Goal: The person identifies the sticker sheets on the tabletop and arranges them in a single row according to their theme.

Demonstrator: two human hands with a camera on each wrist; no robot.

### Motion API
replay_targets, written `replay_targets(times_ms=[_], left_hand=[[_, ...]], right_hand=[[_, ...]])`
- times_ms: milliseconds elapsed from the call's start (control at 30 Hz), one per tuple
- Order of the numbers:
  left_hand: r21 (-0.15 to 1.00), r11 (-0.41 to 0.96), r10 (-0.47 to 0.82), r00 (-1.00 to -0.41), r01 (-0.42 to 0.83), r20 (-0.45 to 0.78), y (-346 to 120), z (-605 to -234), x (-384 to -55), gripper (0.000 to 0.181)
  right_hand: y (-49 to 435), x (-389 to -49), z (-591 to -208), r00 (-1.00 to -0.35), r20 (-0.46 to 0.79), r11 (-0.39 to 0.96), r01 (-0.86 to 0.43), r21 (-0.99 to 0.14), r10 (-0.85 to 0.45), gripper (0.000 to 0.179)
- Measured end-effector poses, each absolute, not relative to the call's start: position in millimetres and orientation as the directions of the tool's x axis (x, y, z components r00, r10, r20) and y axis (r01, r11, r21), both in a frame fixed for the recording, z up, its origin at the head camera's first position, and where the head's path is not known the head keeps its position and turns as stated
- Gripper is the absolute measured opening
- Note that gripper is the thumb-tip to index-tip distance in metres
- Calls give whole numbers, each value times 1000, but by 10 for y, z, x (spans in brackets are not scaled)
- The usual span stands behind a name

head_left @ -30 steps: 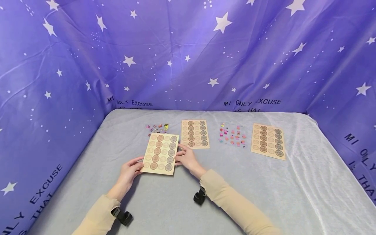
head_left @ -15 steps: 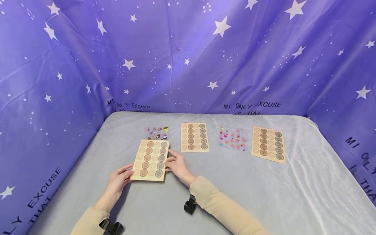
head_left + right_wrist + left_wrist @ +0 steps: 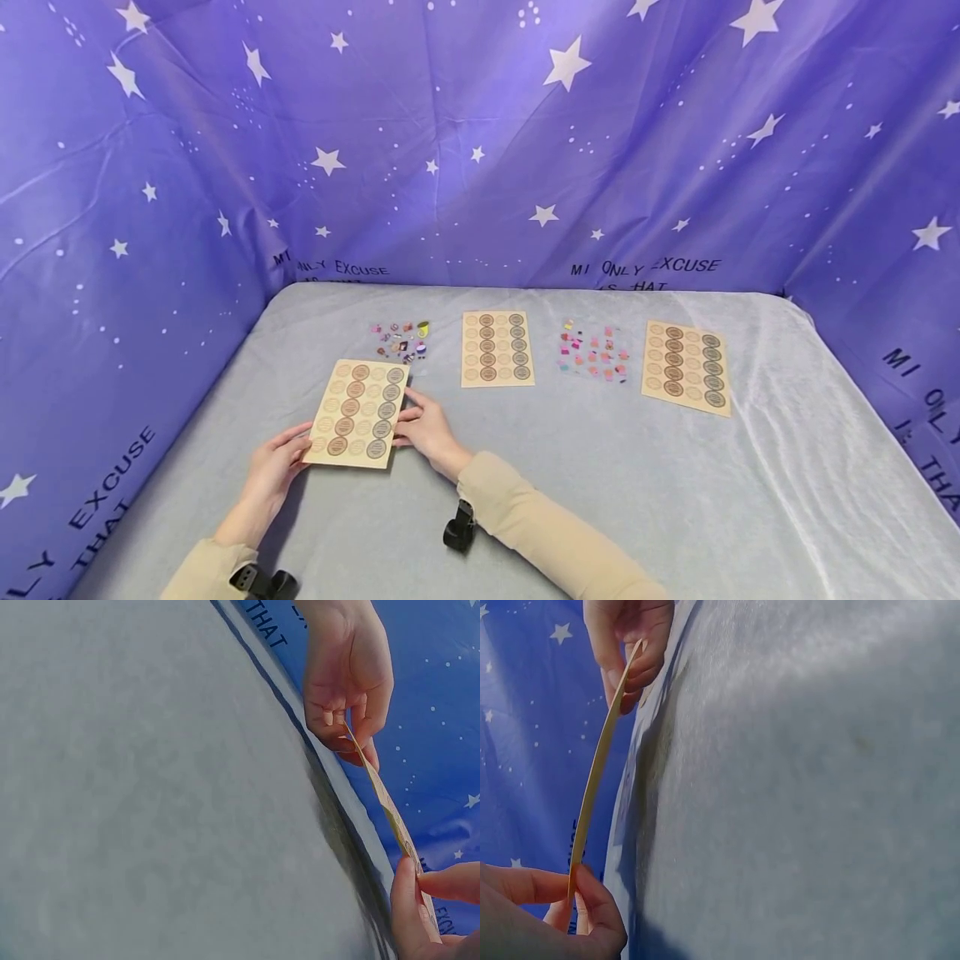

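A cream sticker sheet point(image 3: 358, 414) printed with rows of round labels is held up by both hands, raised off the cloth. My left hand point(image 3: 272, 468) pinches its left edge near the lower corner; in the left wrist view the thumb and fingers point(image 3: 592, 907) close on the thin edge. On the opposite side, my right hand point(image 3: 429, 433) pinches the right edge. Seen edge-on in the right wrist view, the sheet point(image 3: 386, 802) bows slightly between the two hands. Its far edge lies close to a clear sheet of small colourful stickers point(image 3: 397, 340).
Farther back on the grey cloth point(image 3: 585, 483) lie a second round-label sheet point(image 3: 497, 348), a clear sheet with pink stickers point(image 3: 592, 352), and a third round-label sheet point(image 3: 686, 368) at the right. A purple star-printed curtain point(image 3: 480, 108) encloses the table's back and sides.
Both hands have carried the held sticker sheet left and toward the person, uncovering more of the clear colourful sticker sheet behind it. The sheets on the cloth stay put.
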State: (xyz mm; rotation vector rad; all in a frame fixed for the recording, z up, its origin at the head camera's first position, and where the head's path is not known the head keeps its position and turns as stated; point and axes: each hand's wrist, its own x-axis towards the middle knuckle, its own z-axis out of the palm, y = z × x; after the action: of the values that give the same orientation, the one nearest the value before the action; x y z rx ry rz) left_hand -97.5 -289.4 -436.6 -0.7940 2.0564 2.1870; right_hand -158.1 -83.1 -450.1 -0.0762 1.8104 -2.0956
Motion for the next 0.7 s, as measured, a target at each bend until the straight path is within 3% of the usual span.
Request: replay_targets(times_ms=[700], left_hand=[[917, -129, -303, -865, -378, -399, -3157, -4409, -937, 30]], right_hand=[[-1062, -1552, -4556, -902, -221, -130, 286, -949, -372, 68]])
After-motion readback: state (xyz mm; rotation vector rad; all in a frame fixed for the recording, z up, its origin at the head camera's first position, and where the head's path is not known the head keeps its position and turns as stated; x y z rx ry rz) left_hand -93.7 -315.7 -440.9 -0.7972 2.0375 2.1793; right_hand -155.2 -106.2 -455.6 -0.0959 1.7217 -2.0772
